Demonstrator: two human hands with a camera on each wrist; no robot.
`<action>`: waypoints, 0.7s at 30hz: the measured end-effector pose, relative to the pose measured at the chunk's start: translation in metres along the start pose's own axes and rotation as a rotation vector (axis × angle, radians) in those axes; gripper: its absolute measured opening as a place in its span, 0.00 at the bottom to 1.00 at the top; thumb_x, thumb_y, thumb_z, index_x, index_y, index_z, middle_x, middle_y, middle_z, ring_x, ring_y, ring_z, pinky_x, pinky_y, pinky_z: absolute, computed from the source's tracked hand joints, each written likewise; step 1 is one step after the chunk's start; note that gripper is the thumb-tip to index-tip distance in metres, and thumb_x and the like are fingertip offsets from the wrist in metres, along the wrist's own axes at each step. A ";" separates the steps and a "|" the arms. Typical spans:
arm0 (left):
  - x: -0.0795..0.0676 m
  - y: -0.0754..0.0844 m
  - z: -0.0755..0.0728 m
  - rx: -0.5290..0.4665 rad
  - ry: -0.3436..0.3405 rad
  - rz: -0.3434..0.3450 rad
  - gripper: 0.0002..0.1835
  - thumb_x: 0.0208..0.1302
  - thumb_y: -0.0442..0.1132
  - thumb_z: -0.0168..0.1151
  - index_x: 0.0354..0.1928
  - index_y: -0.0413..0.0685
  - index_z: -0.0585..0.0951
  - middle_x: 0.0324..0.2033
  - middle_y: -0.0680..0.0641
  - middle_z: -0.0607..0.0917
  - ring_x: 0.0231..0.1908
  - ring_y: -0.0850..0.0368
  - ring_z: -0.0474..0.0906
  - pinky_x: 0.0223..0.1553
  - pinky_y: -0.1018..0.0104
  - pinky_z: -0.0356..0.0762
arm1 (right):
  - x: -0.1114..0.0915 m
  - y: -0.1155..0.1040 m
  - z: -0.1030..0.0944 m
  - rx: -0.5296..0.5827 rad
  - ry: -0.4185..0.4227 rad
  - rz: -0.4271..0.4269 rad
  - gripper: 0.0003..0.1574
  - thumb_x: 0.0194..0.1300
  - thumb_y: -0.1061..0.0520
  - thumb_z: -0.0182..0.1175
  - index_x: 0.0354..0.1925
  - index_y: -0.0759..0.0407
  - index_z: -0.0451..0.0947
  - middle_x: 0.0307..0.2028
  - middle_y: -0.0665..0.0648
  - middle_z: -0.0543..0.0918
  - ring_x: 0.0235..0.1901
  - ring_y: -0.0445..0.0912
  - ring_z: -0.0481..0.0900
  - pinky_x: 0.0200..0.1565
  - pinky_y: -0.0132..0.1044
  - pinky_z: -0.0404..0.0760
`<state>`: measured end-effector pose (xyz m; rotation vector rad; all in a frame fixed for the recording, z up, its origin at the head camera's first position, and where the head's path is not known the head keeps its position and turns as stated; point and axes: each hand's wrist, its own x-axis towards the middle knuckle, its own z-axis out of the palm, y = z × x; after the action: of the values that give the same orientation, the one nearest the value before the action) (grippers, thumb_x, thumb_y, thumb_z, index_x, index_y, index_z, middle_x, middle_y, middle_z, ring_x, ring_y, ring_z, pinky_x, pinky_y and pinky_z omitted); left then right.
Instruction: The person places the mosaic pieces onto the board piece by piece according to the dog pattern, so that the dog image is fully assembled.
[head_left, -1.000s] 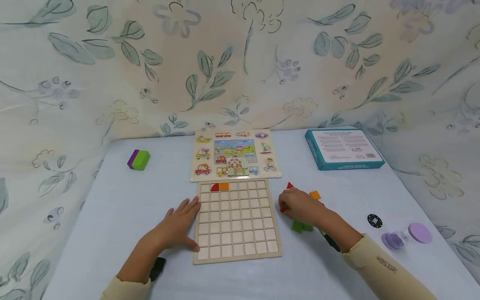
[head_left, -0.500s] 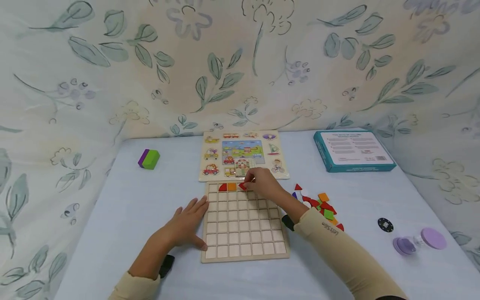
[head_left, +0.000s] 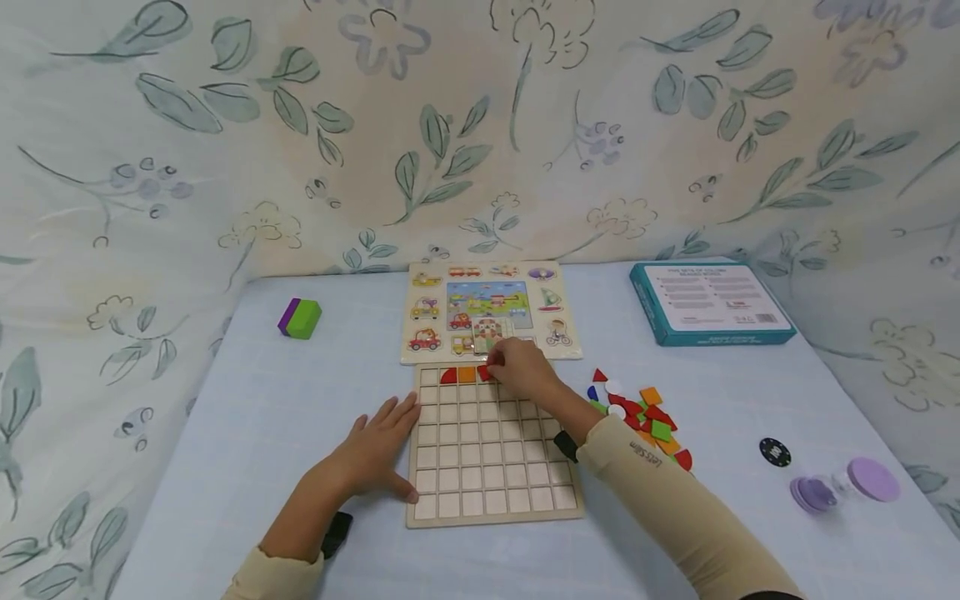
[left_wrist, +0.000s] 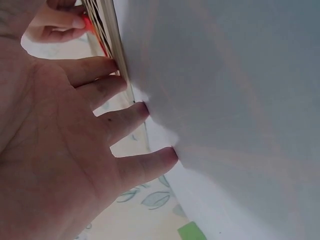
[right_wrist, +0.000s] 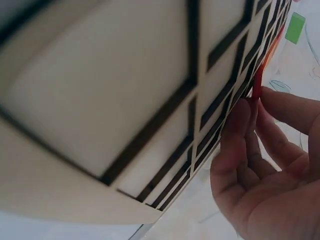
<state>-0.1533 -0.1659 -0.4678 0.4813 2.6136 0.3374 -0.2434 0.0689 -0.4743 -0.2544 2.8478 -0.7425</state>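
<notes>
A wooden grid board (head_left: pixel 495 518) lies flat, its square cells in rows. In its top row sit a red quarter-circle piece (head_left: pixel 449 377) and an orange square piece (head_left: pixel 467 374). My right hand (head_left: pixel 522 367) pinches a red piece (right_wrist: pixel 258 82) between thumb and fingertips at the top-row cell right of the orange one; the fingers partly cover its shape. My left hand (head_left: pixel 372 454) lies with fingers spread along the board's left edge, fingertips and thumb at the rim. In the left wrist view its fingers (left_wrist: pixel 132 167) are straight and hold nothing.
Right of the board lies a pile of coloured pieces (head_left: pixel 651 419). Behind the board are a picture puzzle (head_left: pixel 489 292) and a small patterned card (head_left: pixel 489 335). A teal box (head_left: pixel 716 302), black chip (head_left: pixel 775 452), purple-capped item (head_left: pixel 873 479) and green-purple block (head_left: pixel 302 319) stand around.
My right hand has moved from the pile leftward to the board's top row, carrying a red piece down to a cell there. My left hand stays at the board's left edge.
</notes>
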 end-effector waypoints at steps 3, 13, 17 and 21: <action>-0.001 0.000 0.000 -0.002 0.005 0.006 0.64 0.26 0.58 0.77 0.69 0.49 0.54 0.70 0.50 0.47 0.69 0.45 0.39 0.62 0.36 0.43 | 0.000 -0.002 0.000 -0.039 -0.018 0.026 0.04 0.58 0.52 0.61 0.30 0.50 0.78 0.27 0.47 0.79 0.23 0.41 0.74 0.25 0.33 0.73; -0.003 0.002 -0.004 -0.013 0.021 0.014 0.64 0.25 0.57 0.77 0.68 0.48 0.55 0.70 0.49 0.49 0.69 0.45 0.40 0.61 0.36 0.44 | -0.003 -0.007 -0.003 -0.116 -0.046 0.005 0.04 0.57 0.52 0.63 0.33 0.49 0.81 0.27 0.45 0.80 0.24 0.39 0.74 0.26 0.32 0.73; -0.003 0.001 -0.004 -0.011 0.011 0.016 0.64 0.25 0.58 0.77 0.69 0.47 0.54 0.70 0.49 0.48 0.69 0.45 0.40 0.61 0.35 0.44 | -0.005 -0.007 -0.005 -0.139 -0.066 -0.024 0.06 0.57 0.52 0.62 0.35 0.49 0.81 0.29 0.45 0.81 0.28 0.39 0.76 0.29 0.33 0.75; -0.001 -0.003 -0.002 -0.005 0.011 0.021 0.65 0.25 0.59 0.77 0.69 0.48 0.54 0.70 0.49 0.48 0.69 0.45 0.39 0.61 0.34 0.44 | -0.011 -0.006 -0.011 -0.146 -0.056 -0.081 0.10 0.58 0.53 0.62 0.40 0.50 0.82 0.31 0.46 0.82 0.29 0.39 0.76 0.28 0.32 0.75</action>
<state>-0.1538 -0.1688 -0.4669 0.5064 2.6193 0.3546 -0.2343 0.0714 -0.4605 -0.4074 2.8561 -0.5323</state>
